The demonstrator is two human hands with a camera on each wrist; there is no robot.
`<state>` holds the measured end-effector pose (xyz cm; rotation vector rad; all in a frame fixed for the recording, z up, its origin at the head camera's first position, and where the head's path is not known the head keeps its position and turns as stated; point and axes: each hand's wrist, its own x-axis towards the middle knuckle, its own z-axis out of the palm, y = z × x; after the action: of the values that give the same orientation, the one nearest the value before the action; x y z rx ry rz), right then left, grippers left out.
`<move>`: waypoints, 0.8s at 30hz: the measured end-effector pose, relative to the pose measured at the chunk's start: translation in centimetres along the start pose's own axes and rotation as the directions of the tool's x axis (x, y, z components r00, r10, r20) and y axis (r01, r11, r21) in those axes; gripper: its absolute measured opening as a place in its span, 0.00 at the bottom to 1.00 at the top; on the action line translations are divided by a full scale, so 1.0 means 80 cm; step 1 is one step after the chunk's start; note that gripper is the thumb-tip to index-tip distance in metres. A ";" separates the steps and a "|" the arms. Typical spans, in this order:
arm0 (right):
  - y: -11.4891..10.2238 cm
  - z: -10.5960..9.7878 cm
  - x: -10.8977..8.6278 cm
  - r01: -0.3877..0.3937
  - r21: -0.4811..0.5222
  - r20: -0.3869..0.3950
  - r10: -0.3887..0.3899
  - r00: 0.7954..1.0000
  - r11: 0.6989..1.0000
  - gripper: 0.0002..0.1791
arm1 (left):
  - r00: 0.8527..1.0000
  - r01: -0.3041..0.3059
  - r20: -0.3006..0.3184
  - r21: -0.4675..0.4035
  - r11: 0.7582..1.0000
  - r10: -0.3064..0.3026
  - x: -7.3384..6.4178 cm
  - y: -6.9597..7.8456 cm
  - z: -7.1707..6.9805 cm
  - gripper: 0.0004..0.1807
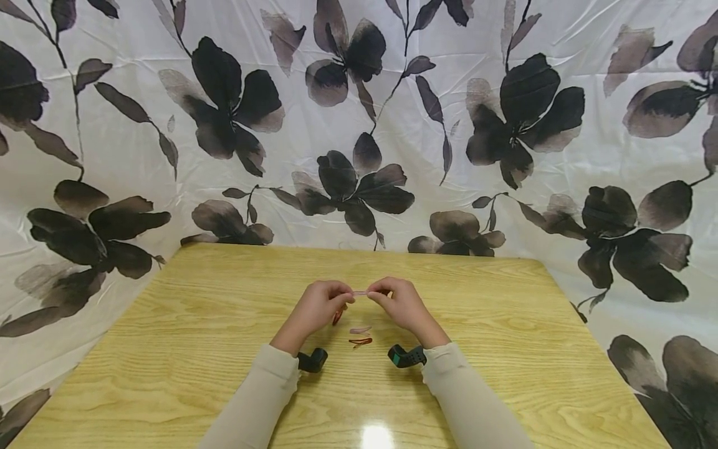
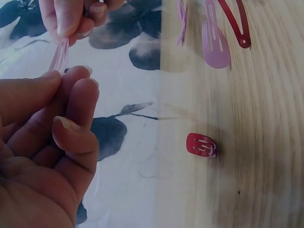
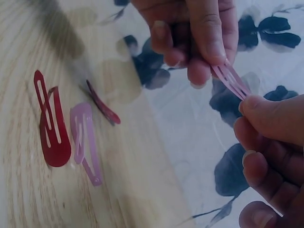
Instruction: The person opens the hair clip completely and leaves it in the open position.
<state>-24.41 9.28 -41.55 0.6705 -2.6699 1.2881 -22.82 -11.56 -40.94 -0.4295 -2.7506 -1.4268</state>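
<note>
A pink snap hair clip (image 3: 231, 81) is stretched between my two hands, held above the table. My left hand (image 1: 318, 305) pinches one end between thumb and fingertips. At the other end, the thumb and fingers of my right hand (image 1: 401, 305) grip the clip. Below the hands, a second pink hair clip (image 3: 85, 137) lies on the wood with its arms spread. Beside it rests a red hair clip (image 3: 58, 142), also unsnapped. Another red hair clip (image 2: 202, 145) sits nearer my left hand; in the head view that hand's fingers come close above it.
The wooden table (image 1: 224, 349) reaches back to a white cloth (image 1: 392, 125) with dark flowers, hanging behind and at both sides. A black wrist camera (image 1: 313, 360) is on the left wrist, another camera (image 1: 406, 356) on the right.
</note>
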 end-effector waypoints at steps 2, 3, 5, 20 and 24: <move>-0.002 0.000 -0.001 -0.013 0.011 0.006 0.013 1.000 1.000 0.07 | 1.000 -0.007 0.003 -0.016 1.000 0.007 0.000 -0.002 -0.001 0.11; -0.002 0.000 -0.001 -0.019 0.016 0.010 0.019 1.000 1.000 0.07 | 1.000 -0.009 0.006 -0.027 1.000 0.009 0.000 -0.003 -0.001 0.11; -0.002 0.001 -0.001 -0.028 0.026 0.018 0.028 0.999 0.999 0.07 | 1.000 -0.011 0.023 -0.055 0.998 0.012 -0.001 -0.004 -0.002 0.12; 0.007 -0.004 -0.001 -0.036 0.101 0.089 0.027 0.996 0.994 0.09 | 0.987 -0.005 0.151 -0.258 0.966 0.046 0.001 -0.022 -0.005 0.16; 0.009 -0.005 0.000 -0.047 0.113 0.104 0.035 0.994 0.992 0.08 | 0.980 -0.027 0.179 -0.308 0.951 0.086 0.001 -0.023 -0.004 0.18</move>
<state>-24.71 9.99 -41.79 0.7173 -2.7198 1.4673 -23.38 -12.81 -42.18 -0.6816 -2.6295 -1.8964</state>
